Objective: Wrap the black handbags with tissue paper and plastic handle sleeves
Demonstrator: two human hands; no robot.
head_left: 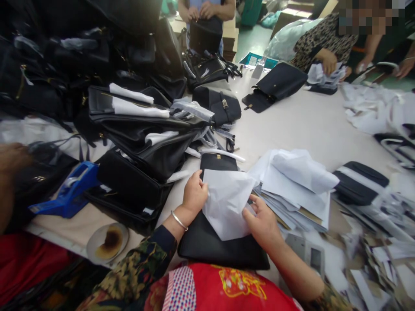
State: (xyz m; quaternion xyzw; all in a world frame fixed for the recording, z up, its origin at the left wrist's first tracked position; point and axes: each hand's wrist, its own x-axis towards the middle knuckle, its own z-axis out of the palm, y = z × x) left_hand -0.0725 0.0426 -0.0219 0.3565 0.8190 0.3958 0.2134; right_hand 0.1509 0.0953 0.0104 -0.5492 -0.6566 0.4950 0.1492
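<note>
A sheet of white tissue paper [223,203] lies over a black leather bag [214,242] in front of me. My left hand [195,190] pinches the paper's left edge. At its lower right edge, my right hand [262,218] has the paper between thumb and fingers. The bag's flap with a small gold clasp shows beyond the paper, and a white-wrapped handle [223,153] curves above it. Just right of the bag is a stack of white paper sheets [298,181].
Black bags [139,116] with white wrapping pile up on the left. A blue tape dispenser [69,192] and a stained plate [108,243] lie nearer. Cardboard and paper scraps [366,268] cover the right. Another person's hand [327,60] handles a wrapped item; more people stand around the table.
</note>
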